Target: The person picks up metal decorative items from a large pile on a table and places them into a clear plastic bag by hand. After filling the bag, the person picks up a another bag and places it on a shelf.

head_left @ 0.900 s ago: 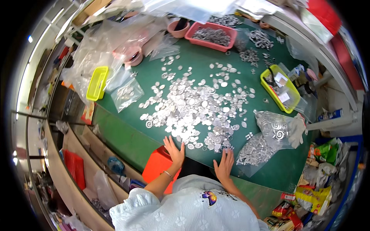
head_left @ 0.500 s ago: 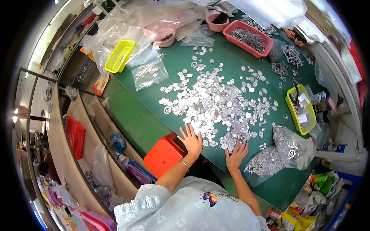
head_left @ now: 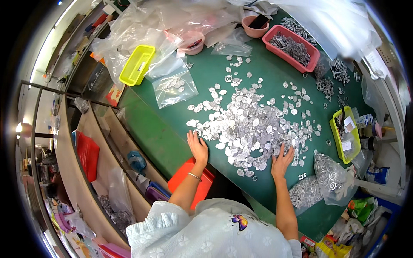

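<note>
A wide, loose pile of small silver metal charms (head_left: 245, 122), mostly oval and round with some spirals, is spread over the green table (head_left: 167, 120). At the pile's near left edge lies my left hand (head_left: 198, 148), fingers spread, by the table edge. My right hand (head_left: 282, 161) rests at the near right side of the pile, fingers apart and fingertips touching charms. Neither hand holds anything. Right of my right hand are two clear bags, one of small silver pieces (head_left: 306, 191) and one of spiral charms (head_left: 333, 176).
A clear bag with a few charms (head_left: 175, 86) lies beside a yellow-green tray (head_left: 137, 64). Farther back stand a pink bin of metal parts (head_left: 292, 48) and pink bowls (head_left: 254, 26). Another yellow-green tray (head_left: 345, 135) is at right. Below the left edge sits a red stool (head_left: 193, 185).
My left hand has shifted left and a little farther away along the pile's edge. My right hand has moved right and slightly away from me, onto charms. The view has shifted somewhat.
</note>
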A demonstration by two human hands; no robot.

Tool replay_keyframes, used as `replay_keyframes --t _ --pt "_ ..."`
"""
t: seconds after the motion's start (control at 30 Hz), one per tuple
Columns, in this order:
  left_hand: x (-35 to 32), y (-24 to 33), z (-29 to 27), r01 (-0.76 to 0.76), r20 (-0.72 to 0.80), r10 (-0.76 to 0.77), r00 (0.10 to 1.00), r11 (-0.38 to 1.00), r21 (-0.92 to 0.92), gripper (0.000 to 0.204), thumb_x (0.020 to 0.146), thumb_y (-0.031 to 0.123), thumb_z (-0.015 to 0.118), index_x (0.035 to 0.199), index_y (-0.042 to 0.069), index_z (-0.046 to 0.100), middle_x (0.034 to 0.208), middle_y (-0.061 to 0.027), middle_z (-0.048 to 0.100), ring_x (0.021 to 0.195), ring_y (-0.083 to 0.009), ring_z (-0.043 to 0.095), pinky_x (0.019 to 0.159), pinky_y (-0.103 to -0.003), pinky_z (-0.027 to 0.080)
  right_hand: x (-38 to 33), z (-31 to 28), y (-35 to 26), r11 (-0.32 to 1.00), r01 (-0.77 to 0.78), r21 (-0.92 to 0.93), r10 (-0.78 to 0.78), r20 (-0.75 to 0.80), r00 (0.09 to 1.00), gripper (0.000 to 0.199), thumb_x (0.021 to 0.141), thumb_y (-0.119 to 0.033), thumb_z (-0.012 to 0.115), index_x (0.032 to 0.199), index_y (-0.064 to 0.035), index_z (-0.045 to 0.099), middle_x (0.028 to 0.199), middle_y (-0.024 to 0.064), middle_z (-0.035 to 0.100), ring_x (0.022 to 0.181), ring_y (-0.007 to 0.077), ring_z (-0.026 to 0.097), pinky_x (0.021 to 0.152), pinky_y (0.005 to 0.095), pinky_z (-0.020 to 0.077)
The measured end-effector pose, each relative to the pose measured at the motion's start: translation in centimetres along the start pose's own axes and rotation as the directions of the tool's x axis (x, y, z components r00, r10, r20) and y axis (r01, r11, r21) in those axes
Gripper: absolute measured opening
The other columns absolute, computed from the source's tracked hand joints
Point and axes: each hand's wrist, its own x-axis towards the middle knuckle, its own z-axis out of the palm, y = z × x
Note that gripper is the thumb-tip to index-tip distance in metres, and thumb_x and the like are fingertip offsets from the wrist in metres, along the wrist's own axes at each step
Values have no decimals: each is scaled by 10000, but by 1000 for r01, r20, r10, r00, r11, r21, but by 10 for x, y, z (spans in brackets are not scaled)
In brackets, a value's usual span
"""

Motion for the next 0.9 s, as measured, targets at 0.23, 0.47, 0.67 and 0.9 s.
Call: replay_keyframes --t 0.23,0.47,0.67,0.9 --pt "22 5 -17 47 21 -44 999 988 -149 379 723 -36 624 1087 40 547 1051 -133 485 983 -284 479 885 -374 368 48 -9 -66 989 -109 104 129 -206 970 674 781 -257 616 1319 12 314 1356 309 195 1250 471 183 1021 532 150" --pt "39 12 -23 93 86 -64 994 911 -401 252 715 -68 623 951 17 601 907 -116 492 822 -233 514 727 -309 440 85 32 -173 867 461 188 -486 119 866 523 754 -304 632 1207 -80 497 1299 189 373 1205 407 321 992 533 245" --pt "36 7 -26 115 151 -53 987 889 -443 189 761 -74 562 928 2 605 916 -126 540 849 -240 544 734 -301 440 104 55 -145 804 573 162 -593 138 793 520 710 -331 676 1162 -118 533 1240 161 427 1170 332 390 972 482 299" --pt "29 12 -32 225 269 -102 958 847 -481 186 782 -75 524 927 2 612 940 -116 550 839 -217 549 728 -284 438 138 45 -121 896 441 59 -442 3 897 402 736 -258 633 1087 -80 551 1139 171 467 1087 354 421 937 480 328"
